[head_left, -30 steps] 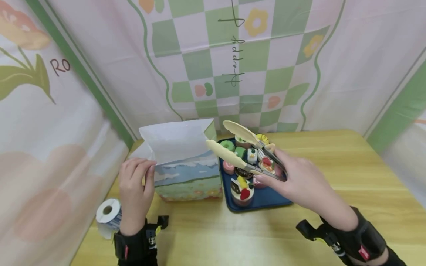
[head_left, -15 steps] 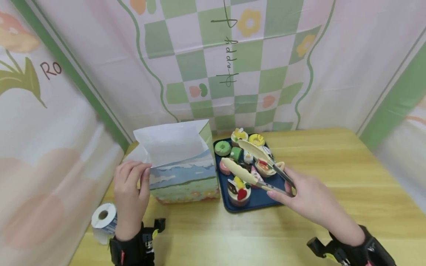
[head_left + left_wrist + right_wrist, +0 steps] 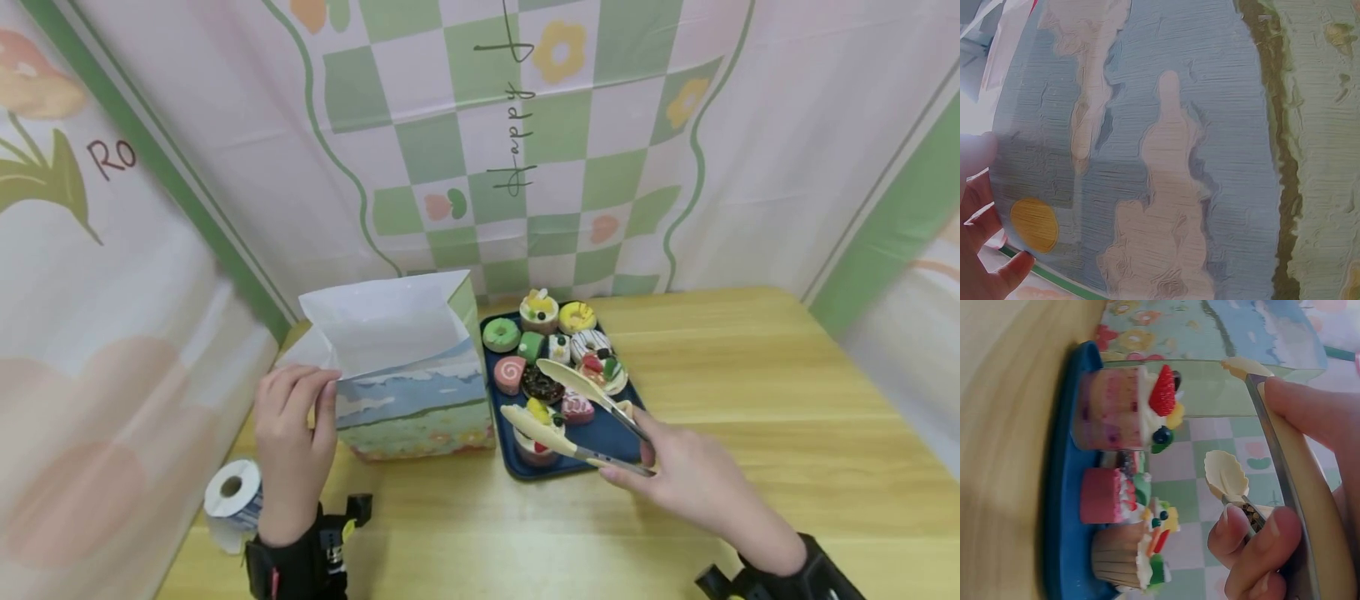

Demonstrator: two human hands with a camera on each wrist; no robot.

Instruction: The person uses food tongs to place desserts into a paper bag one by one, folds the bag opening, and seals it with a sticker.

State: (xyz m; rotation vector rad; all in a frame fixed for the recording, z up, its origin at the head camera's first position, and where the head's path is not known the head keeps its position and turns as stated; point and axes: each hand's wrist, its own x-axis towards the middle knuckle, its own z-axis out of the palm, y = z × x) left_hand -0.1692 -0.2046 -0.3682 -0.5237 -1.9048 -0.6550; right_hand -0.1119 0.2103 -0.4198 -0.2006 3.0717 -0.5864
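My left hand (image 3: 296, 425) pinches the left edge of the open top of a paper bag (image 3: 420, 408) painted with sky and meadow. In the left wrist view the bag's blue side (image 3: 1166, 156) fills most of the picture. My right hand (image 3: 690, 479) holds cream-tipped metal tongs (image 3: 592, 392), their tips spread above the front of a blue tray (image 3: 517, 467). Nearest the tips is a fruit-topped cake (image 3: 536, 454), partly hidden behind them. In the right wrist view that cake (image 3: 1116, 406) stands on the tray, apart from the tongs.
Several toy pastries share the tray, among them a green donut (image 3: 501, 335), a chocolate donut (image 3: 542, 385), a pink roll (image 3: 509, 374) and a pink wedge (image 3: 577, 407). A label roll (image 3: 233, 492) lies left on the wooden table (image 3: 465, 542). A printed curtain (image 3: 555, 142) hangs behind.
My right hand has moved the tongs right and toward me, from beside the bag's opening to over the tray's front cake. My left hand keeps its hold on the bag.
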